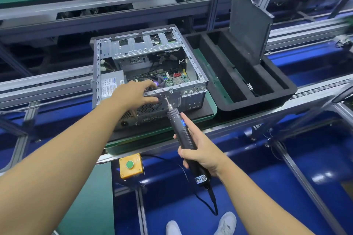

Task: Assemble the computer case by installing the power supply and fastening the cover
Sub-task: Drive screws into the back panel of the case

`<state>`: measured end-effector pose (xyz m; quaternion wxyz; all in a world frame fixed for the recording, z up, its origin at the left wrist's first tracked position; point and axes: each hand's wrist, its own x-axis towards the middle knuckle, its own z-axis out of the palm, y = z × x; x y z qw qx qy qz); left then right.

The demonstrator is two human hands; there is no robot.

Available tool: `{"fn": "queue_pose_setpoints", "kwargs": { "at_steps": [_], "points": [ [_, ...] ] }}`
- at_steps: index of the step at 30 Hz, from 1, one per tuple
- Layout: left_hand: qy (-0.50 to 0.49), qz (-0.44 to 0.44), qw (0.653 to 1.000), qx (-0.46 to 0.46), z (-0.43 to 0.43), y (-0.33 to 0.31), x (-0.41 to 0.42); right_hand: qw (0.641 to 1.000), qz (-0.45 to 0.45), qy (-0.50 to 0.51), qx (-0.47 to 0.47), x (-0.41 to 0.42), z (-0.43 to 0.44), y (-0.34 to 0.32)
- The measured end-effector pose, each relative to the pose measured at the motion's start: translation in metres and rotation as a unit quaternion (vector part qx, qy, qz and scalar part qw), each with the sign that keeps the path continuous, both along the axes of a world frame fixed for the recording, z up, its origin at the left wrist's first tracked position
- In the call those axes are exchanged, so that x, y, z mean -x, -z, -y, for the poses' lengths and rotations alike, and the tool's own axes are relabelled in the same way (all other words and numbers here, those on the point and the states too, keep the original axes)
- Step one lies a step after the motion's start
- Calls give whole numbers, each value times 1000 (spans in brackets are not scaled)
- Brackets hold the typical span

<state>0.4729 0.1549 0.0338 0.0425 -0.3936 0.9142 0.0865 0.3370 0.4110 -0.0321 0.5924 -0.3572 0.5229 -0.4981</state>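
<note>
Power supply in place, driver on a rear screw, cover not yet on

The power supply (109, 84) sits in the rear left corner of the open case (193, 57), which lies on its side on the green surface (213, 107); the left hand (131, 93) grips the rear top rim of the case and the right hand (200, 150) is clenched round the screwdriver (184, 133), whose bit touches a screw point on the rear panel, so I judge that fastening the supply is in progress. The case is open on top, and a dark panel (248, 23), perhaps the cover, stands upright in the black foam tray (277, 89) just beside it, so closing and fastening are left to do. The screwdriver has free room toward the person; the left thumb is near the bit, and the thin metal rim under the fingers may be sharp
</note>
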Motion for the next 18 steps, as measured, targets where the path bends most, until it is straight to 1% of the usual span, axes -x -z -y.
{"fn": "queue_pose_setpoints", "kwargs": {
  "at_steps": [4, 5, 10, 12, 15, 18],
  "points": [
    [28, -97, 992, -71, -3, 4, 1, 1000, -2, 5, -4, -4, 1, 1],
    [31, -109, 990, -83, -4, 4, 1, 1000, -2, 7, -5, -5, 0, 1],
    [68, -126, 985, -97, -9, 1, 10, 1000, -8, 6, -7, -7, 2, 3],
    [88, -116, 985, -97, -10, -1, 17, 1000, -9, 5, -9, -7, 3, 3],
    [77, -120, 985, -101, -10, -2, 17, 1000, -9, 0, -12, -6, 3, 2],
    [66, -135, 986, -67, -11, 3, 13, 1000, -11, 0, -12, -6, 1, 3]
  ]
}}
